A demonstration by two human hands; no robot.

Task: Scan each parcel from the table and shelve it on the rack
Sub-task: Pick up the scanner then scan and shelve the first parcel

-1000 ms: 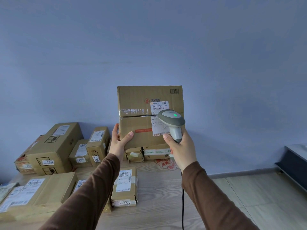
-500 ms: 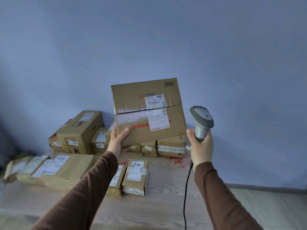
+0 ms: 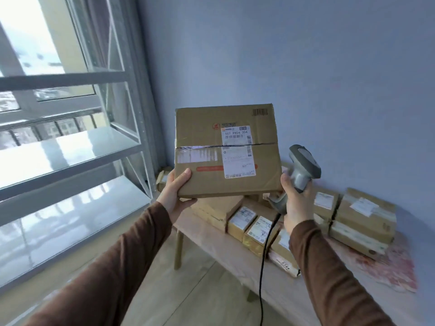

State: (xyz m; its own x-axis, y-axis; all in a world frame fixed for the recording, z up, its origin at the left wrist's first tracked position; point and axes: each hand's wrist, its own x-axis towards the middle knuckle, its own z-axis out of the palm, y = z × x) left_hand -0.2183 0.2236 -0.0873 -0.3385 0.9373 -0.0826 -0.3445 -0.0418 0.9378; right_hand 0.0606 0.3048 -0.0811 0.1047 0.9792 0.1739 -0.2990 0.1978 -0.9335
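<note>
parcel (image 3: 227, 151) held upright, label facing viewer, left hand (image 3: 175, 196) pinching lower corner. right hand (image 3: 297, 203) wrapped round scanner (image 3: 302, 169), steadying edge. rack (image 3: 77, 147) left, likely destination.

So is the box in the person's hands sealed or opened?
Sealed: the box has its flaps closed, with clear tape and a label across the seam.

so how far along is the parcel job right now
Done: nothing shows on the rack; its visible shelves are bare. In hand: the left hand holds a box up by its lower corner, label facing the camera, while the right hand grips the scanner beside it, not aimed at the label. Left: shelving this box, plus the many parcels on the table.
</note>
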